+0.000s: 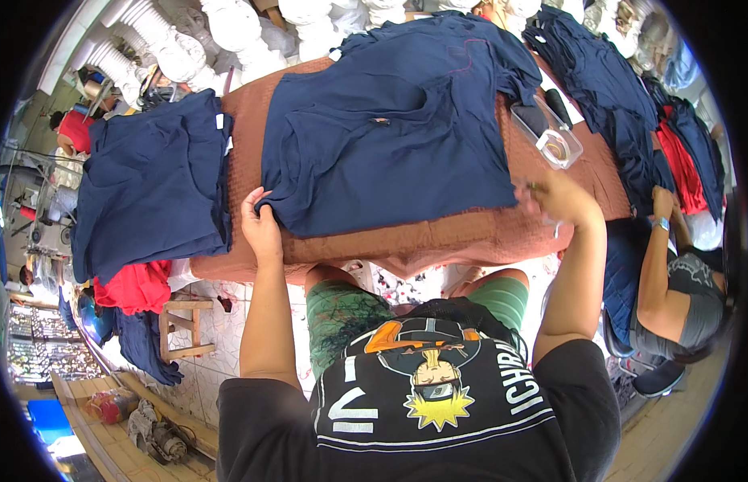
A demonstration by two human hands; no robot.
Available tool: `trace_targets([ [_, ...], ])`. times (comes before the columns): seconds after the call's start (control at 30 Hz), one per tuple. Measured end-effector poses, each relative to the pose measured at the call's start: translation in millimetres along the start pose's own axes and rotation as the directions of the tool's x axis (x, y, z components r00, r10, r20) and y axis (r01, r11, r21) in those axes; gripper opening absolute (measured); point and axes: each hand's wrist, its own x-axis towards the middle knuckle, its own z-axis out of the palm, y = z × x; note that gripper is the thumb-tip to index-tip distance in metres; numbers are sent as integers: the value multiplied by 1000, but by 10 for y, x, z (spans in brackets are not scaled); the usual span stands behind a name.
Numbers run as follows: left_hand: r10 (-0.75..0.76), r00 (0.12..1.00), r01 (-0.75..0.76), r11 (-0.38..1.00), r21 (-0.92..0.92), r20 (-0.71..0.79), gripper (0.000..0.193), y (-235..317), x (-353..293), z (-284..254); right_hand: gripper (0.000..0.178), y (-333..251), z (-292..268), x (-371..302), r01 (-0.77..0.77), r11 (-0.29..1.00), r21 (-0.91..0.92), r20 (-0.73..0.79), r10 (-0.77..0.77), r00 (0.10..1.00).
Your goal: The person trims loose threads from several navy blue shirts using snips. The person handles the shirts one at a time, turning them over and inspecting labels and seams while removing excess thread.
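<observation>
A navy blue shirt (438,173) lies spread on a table with a brown quilted cover (438,233). My left hand (263,231) pinches its near left corner between thumb and fingers. By the opposite near corner is my right hand (563,199), smeared by motion; a small dark thing shows at its fingers, too blurred to name. Beyond that hand sits a clear plastic box (568,149) with a roll of tape (553,147) and dark pieces in or against it. A second navy garment (462,52) with red stitching lies at the far side, overlapped by the shirt.
Navy garments (153,177) are stacked at the left, above red cloth (135,287) and a wooden stool (187,329). More dark garments (599,72) lie far right, where a co-worker (683,297) handles cloth. White wrapped bundles (245,36) line the far edge.
</observation>
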Motion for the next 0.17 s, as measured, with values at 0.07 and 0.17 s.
trace_targets([
  [0.07,-44,999,45,999,-23,13,36,-31,5,-14,20,70,54,183,290,957,29,-193,-279,941],
  [0.17,-101,978,54,968,246,185,42,160,39,-46,31,150,282,596,189,981,-36,-325,-190,926],
])
